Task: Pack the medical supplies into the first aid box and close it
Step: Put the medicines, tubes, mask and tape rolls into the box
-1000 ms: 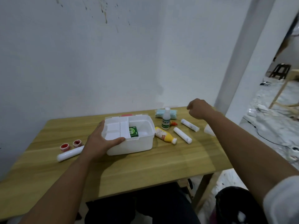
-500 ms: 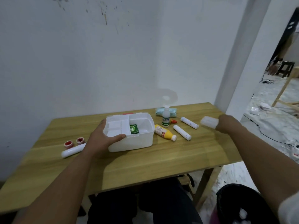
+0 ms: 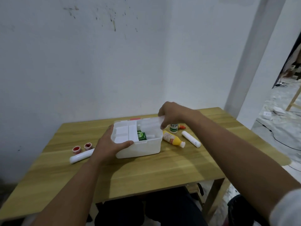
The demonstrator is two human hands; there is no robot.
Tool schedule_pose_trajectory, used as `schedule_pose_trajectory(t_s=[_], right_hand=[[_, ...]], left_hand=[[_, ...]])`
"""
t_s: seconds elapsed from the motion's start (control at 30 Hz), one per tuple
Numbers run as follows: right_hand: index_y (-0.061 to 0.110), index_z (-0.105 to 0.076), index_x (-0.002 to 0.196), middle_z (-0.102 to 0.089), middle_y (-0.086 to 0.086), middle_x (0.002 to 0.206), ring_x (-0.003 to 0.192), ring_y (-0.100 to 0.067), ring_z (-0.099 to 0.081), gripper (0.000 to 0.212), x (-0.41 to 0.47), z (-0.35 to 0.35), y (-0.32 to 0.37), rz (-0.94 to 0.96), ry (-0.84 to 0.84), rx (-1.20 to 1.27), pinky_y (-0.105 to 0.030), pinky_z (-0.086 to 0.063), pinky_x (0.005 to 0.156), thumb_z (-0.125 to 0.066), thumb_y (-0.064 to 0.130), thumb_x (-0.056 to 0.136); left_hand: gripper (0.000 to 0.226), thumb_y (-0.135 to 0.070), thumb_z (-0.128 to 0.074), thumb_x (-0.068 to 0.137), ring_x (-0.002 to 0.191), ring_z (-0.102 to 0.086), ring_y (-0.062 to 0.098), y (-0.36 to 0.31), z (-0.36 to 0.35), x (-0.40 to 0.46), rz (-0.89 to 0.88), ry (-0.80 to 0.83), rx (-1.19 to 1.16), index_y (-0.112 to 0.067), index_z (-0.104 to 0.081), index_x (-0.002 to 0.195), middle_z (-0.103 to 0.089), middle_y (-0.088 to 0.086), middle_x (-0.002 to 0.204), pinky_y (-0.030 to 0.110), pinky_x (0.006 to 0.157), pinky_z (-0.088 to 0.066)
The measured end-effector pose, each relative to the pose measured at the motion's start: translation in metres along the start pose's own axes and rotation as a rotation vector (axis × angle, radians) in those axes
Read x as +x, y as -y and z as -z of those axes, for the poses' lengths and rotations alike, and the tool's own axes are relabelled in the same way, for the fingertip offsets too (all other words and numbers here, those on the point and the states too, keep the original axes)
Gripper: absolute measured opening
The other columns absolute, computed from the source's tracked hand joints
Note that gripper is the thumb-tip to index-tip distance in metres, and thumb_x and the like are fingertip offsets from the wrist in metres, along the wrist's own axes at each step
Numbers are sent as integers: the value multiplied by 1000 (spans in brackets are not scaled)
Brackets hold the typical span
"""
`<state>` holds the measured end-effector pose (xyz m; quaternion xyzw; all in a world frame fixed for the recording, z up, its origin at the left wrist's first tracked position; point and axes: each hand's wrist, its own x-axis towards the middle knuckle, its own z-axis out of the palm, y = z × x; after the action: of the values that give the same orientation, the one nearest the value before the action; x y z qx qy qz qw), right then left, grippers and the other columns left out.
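Right hand (image 3: 172, 115), out near the table's right edge half a second ago, now sits over the first aid box (image 3: 138, 141), fingers pinched on a translucent white piece (image 3: 150, 123) at the far rim. Left hand (image 3: 109, 144) clamps the box's near-left corner, thumb on the rim. Box open, mid-table toward the far edge, green packet (image 3: 141, 135) inside. Yellow bottle (image 3: 173, 139) and white roll (image 3: 191, 140) lie right of it. Wooden table (image 3: 146, 173); stained white wall (image 3: 114, 54) behind.

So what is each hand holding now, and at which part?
The left hand grips the first aid box at its left front corner. The right hand holds a translucent white item by its right end, over the box.
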<state>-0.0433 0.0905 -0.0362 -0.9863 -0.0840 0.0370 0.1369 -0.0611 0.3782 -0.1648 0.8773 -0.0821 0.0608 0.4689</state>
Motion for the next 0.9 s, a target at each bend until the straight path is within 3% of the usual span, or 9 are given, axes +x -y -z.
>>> schedule_pose_trajectory(t_s=[0.1, 0.23, 0.37, 0.53, 0.7, 0.8, 0.9], right_hand=[[11, -63, 129, -66, -5, 123, 113, -27, -62, 69, 16, -20, 18, 15, 51, -115, -39, -55, 91, -92, 27, 69], [16, -66, 125, -67, -3, 122, 109, -25, -63, 68, 36, -44, 27, 61, 36, -120, -44, -55, 92, -93, 32, 66], [19, -69, 121, -67, 0, 121, 108, -22, -62, 61, 45, -65, 34, 104, 21, -70, -40, -54, 93, -92, 34, 67], [14, -74, 118, -71, 0, 121, 107, -20, -64, 53, 51, -82, 45, 134, 12, 53, -32, -54, 87, -90, 27, 69], [11, -75, 117, -72, -2, 121, 110, -20, -65, 51, 50, -77, 46, 140, -4, 94, -30, -52, 90, -90, 24, 70], [11, -76, 114, -73, -3, 117, 109, -17, -66, 42, 48, -48, 27, 115, -110, 213, -26, -50, 95, -88, 19, 74], [13, -80, 102, -78, -3, 103, 95, -12, -70, 21, 54, -14, -12, 61, -399, 362, -26, -53, 94, -79, 13, 81]], left_hand=[[119, -84, -80, 51, 130, -50, 18, 2, 1, 2, 27, -2, 32, -41, -34, 153, -50, -13, 150, 48, 100, -52], [111, -73, -84, 59, 126, -48, 15, 1, -1, 3, 3, 4, 32, -41, -33, 153, -49, -11, 151, 42, 96, -52], [119, -82, -80, 54, 130, -49, 16, 4, -2, 4, 14, -8, 34, -39, -32, 154, -49, -12, 152, 42, 97, -53], [104, -62, -87, 64, 119, -47, 10, 1, -3, 4, -35, -36, 27, -38, -36, 152, -51, -12, 146, 31, 84, -46], [107, -64, -87, 63, 121, -46, 10, 1, -2, 3, -27, -27, 11, -38, -35, 153, -50, -10, 149, 33, 86, -46], [106, -62, -87, 64, 121, -45, 9, 0, -2, 2, -33, -36, -5, -37, -37, 153, -50, -12, 147, 32, 87, -45], [108, -64, -87, 62, 122, -47, 9, 2, -3, 3, -24, -45, 1, -39, -36, 154, -50, -15, 147, 33, 90, -46]])
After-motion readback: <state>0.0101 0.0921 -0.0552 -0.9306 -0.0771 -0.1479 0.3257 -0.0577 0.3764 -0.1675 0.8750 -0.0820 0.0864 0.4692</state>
